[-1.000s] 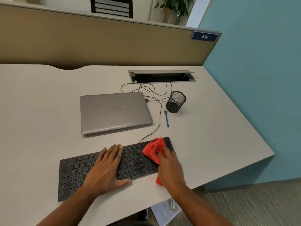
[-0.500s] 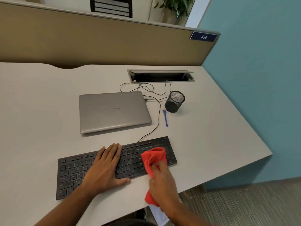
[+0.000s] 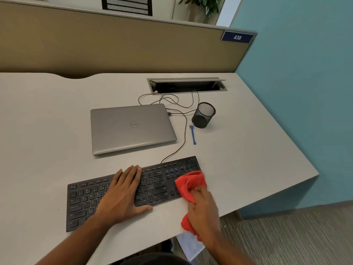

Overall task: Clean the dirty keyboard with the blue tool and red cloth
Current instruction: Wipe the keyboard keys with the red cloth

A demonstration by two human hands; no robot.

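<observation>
Keyboard (image 3: 152, 186), black and flat, lies at desk (image 3: 47, 131) front edge. Left hand (image 3: 124, 194) rests flat on its middle keys, fingers straight. Right hand (image 3: 203, 207) grips bunched red cloth (image 3: 190, 183) on its right end. Beyond: thin blue tool (image 3: 193, 134), mesh cup (image 3: 204, 115), closed grey laptop (image 3: 131, 129), loose cable (image 3: 184, 131)

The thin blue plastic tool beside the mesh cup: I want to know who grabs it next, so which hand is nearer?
Right. The right hand, gripping the red cloth, is below the blue tool; the left hand lies flat on the black keyboard, farther left.
</observation>
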